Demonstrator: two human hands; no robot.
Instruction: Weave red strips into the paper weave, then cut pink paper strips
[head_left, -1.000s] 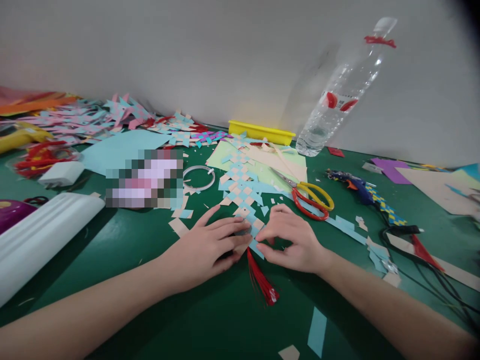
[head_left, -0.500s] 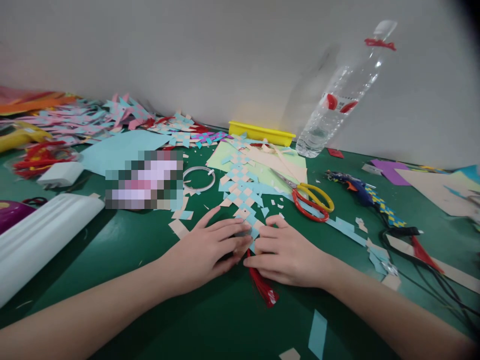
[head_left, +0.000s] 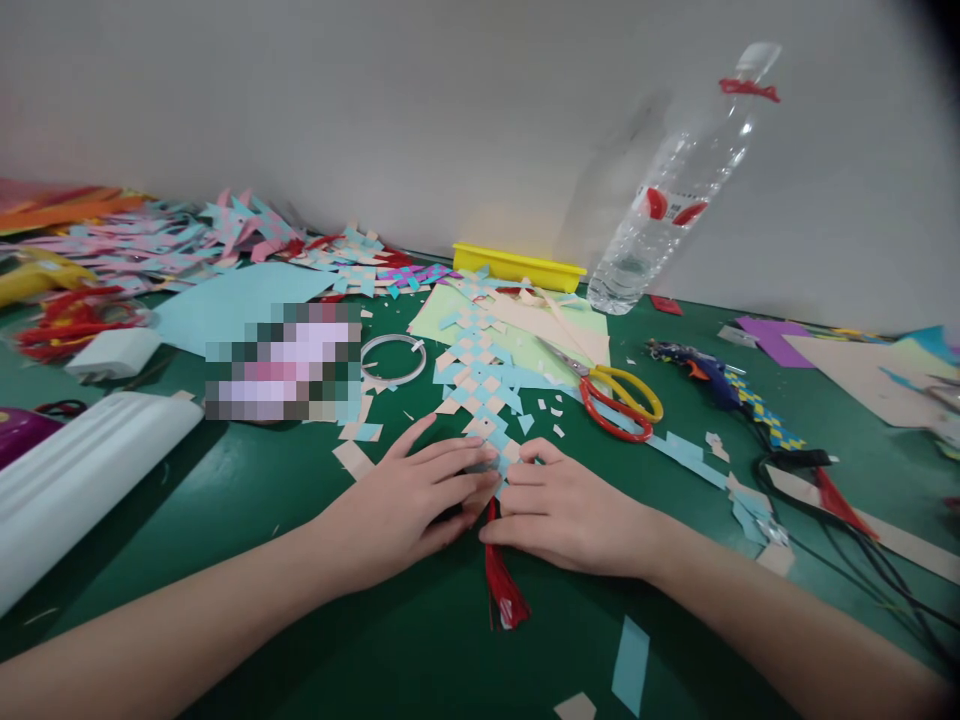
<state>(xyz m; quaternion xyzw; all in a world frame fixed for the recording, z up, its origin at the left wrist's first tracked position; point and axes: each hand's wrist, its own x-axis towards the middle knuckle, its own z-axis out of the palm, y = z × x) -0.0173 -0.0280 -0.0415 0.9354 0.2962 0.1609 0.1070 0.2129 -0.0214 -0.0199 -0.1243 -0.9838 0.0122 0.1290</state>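
A woven paper strip (head_left: 480,375) in light blue and cream checks runs away from me over the middle of the table. Its near end lies between my two hands. My left hand (head_left: 427,490) is curled over that end from the left, fingertips pressed on the paper. From the right, my right hand (head_left: 570,505) grips the same end with bent fingers, its thumb by the top of a red tassel (head_left: 504,590). The tassel hangs toward me from the paper's end. How the two are joined is hidden by my fingers.
Red-and-yellow-handled scissors (head_left: 619,400) lie right of the strip. A water bottle (head_left: 679,190) stands behind, near a yellow tray (head_left: 517,268). Left are a tape ring (head_left: 393,379), a blurred-out object (head_left: 285,365) and a white bar (head_left: 90,470). Black cables (head_left: 862,540) and paper scraps lie right.
The tassel's loose end has swung left and points more straight toward me. My right hand has shifted slightly left. The whole view has moved a little.
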